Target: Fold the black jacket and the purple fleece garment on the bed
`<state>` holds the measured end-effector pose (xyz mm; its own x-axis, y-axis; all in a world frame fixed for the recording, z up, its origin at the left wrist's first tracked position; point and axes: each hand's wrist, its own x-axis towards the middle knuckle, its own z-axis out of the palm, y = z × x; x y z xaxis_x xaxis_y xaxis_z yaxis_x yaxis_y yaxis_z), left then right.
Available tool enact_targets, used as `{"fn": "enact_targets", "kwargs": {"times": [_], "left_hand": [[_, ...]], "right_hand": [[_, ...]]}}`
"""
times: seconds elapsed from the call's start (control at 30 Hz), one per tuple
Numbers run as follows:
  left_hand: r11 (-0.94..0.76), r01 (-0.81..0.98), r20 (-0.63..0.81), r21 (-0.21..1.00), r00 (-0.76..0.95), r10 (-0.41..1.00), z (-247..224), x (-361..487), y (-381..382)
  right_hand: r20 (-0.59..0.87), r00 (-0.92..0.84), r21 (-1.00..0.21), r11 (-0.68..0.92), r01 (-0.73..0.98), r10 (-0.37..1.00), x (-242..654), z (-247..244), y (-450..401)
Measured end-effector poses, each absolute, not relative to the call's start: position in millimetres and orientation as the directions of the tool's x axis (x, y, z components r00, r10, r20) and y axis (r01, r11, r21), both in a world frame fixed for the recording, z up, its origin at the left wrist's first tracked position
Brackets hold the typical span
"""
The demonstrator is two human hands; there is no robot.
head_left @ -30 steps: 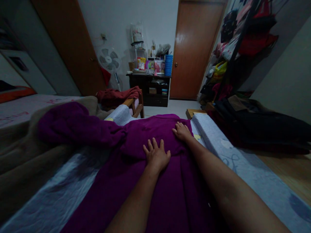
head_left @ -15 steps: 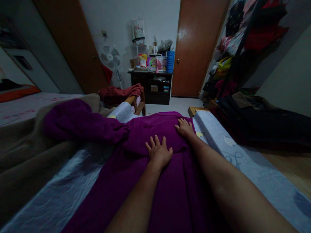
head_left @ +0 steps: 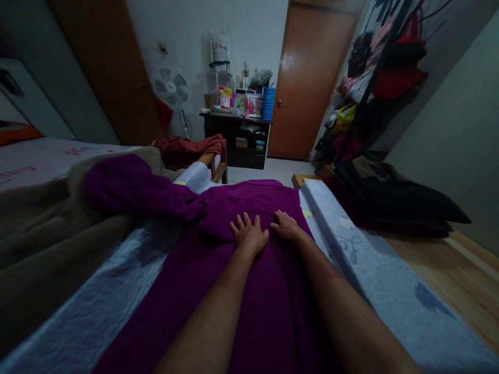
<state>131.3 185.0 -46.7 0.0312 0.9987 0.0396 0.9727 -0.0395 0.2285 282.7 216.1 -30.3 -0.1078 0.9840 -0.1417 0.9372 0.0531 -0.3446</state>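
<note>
Seen through the head camera, the purple cloth (head_left: 265, 291) lies spread along the pale blue bedding (head_left: 117, 275), running from the lower edge of my view to the far end. I note a bunched, sleeve-like portion of it extending left over the brown blanket (head_left: 50, 249). The left hand (head_left: 249, 239) rests palm down near the middle of the cloth's far part; its grip is wide, with fingers fanned. The right hand (head_left: 287, 227) lies just beside it, nearer the cloth's right edge, also palm down; its grip is wide too, the fingers extended but less spread. I see both forearms reaching forward above the purple surface. To the right, a pile of dark clothes (head_left: 393, 197) sits on a wooden surface (head_left: 429, 265); beyond the blanket, a reddish cloth (head_left: 187, 148) drapes a wooden frame (head_left: 222, 166). In the background I make out a white fan (head_left: 171, 85), a dark cabinet (head_left: 234, 140) bearing assorted articles, and a brown door (head_left: 312, 83).
</note>
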Motion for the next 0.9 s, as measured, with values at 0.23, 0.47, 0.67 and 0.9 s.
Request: {"fn": "enact_targets", "kwargs": {"times": [0.23,0.47,0.67,0.9], "left_hand": [[-0.046,0.973,0.059,0.225,0.034,0.998,-45.6,130.9,182.8],[-0.081,0.968,0.078,0.239,0.064,0.995,-27.6,123.1,182.4],[-0.050,0.978,0.401,0.203,-0.036,0.915,15.0,97.2,179.9],[0.178,0.967,0.300,0.179,-0.226,0.927,39.0,59.3,178.8]], "right_hand": [[0.040,0.086,-0.350,-0.067,0.935,0.995,274.4,-48.5,186.1],[0.123,0.135,-0.333,-0.087,0.939,0.983,266.9,-56.6,177.6],[0.108,0.216,-0.339,-0.168,0.925,0.970,264.9,-50.7,179.3],[0.094,0.305,-0.352,-0.255,0.901,0.948,263.2,-48.5,179.0]]}}
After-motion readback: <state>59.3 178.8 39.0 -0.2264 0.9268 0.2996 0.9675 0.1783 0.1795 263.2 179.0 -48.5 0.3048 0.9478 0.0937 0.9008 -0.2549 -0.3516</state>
